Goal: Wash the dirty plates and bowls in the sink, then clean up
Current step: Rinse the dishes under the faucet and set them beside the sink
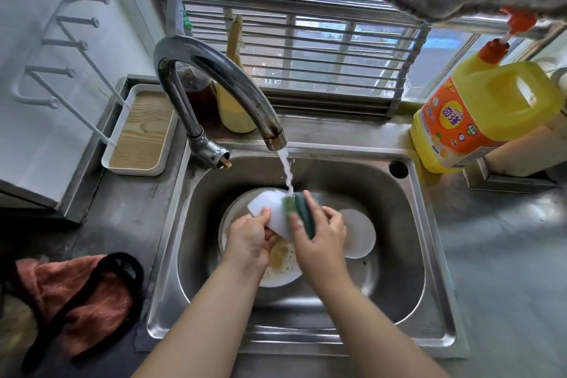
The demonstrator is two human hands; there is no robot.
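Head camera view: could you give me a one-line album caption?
Under running tap water, the left hand holds a white bowl while the right hand scrubs it with a green sponge.

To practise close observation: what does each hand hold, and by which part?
The left hand grips a white bowl by its rim and side. The right hand pinches a green sponge across its faces, against the bowl.

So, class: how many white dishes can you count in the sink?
3: a bowl held by the left hand under the tap, a dirty plate beneath both hands, and a small dish to the right. More may be hidden.
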